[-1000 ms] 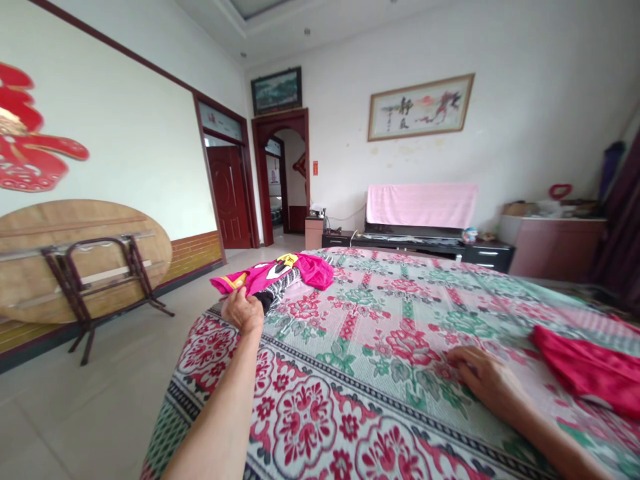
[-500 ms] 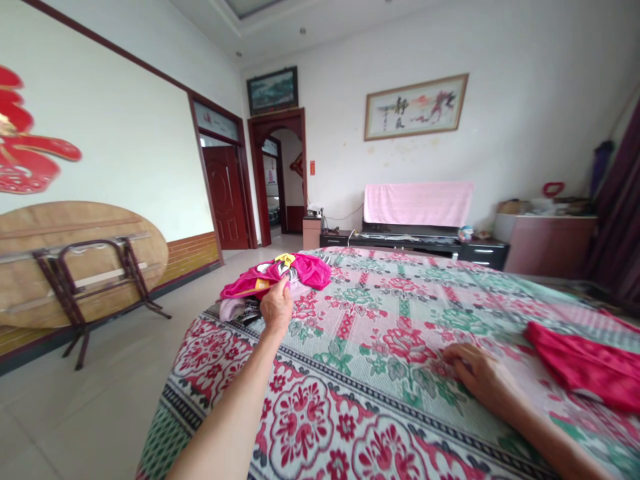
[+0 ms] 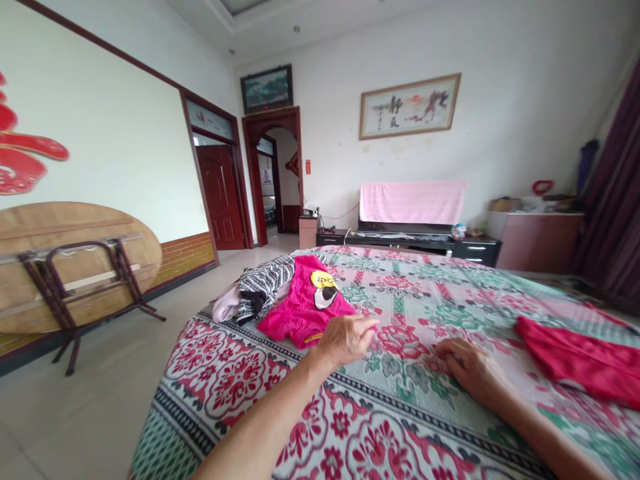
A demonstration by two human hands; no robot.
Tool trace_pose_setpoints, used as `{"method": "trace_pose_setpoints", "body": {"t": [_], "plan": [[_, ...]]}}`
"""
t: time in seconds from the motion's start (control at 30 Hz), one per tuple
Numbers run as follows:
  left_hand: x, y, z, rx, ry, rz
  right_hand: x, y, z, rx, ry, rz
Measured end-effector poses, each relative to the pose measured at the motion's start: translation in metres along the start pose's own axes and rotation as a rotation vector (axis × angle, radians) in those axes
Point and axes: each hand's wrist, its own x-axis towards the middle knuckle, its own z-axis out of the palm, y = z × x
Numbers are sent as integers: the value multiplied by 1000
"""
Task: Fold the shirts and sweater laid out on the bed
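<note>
My left hand (image 3: 349, 340) is closed on the near right corner of a bright pink shirt (image 3: 300, 297). The shirt bears a yellow patch with letters and a black-and-white print, and it lies crumpled on the flowered bedspread (image 3: 300, 433). Behind it to the left, a black-and-white patterned garment (image 3: 265, 283) and a pale pink cloth (image 3: 227, 303) lie heaped. My right hand (image 3: 467, 367) rests on the bedspread, fingers loosely bent and apart, holding nothing. Farther right lies a red garment (image 3: 580, 360).
A folded round table (image 3: 125, 233) leans on the left wall. Along the far wall stand a low black cabinet (image 3: 475, 251), a pink cloth cover (image 3: 413, 202) and a brownish cabinet (image 3: 545, 240). Dark curtains (image 3: 610, 193) hang at right.
My left hand has drawn the pink shirt right and toward me, off the heap, uncovering the black-and-white garment. My right hand stays on the bedspread. The view has shifted slightly.
</note>
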Motion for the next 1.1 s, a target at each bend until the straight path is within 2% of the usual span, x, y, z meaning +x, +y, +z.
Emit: {"method": "trace_pose_setpoints", "body": {"t": [0.1,0.2,0.37,0.5,0.7,0.8,0.93,1.1], "plan": [[-3,-24,-12,50,80,-193,0,-2,-1,13,-2,-1],[-15,-60,-23,162,120,-454,0,-4,-2,15,-10,15],[-46,-117,-35,369,46,-799,-1,-4,-1,13,-21,14],[-62,-135,-39,363,-52,-1044,-2,-2,1,25,-6,15],[-63,-132,-32,379,-64,-1036,-1,-8,1,28,-6,40],[-63,-130,-30,395,-54,-1022,1,-31,0,59,-32,58],[-63,-131,-30,395,-49,-1018,6,-67,2,173,-120,-21],[-63,-133,-29,405,-32,-1038,17,-91,13,205,-144,-57]]}}
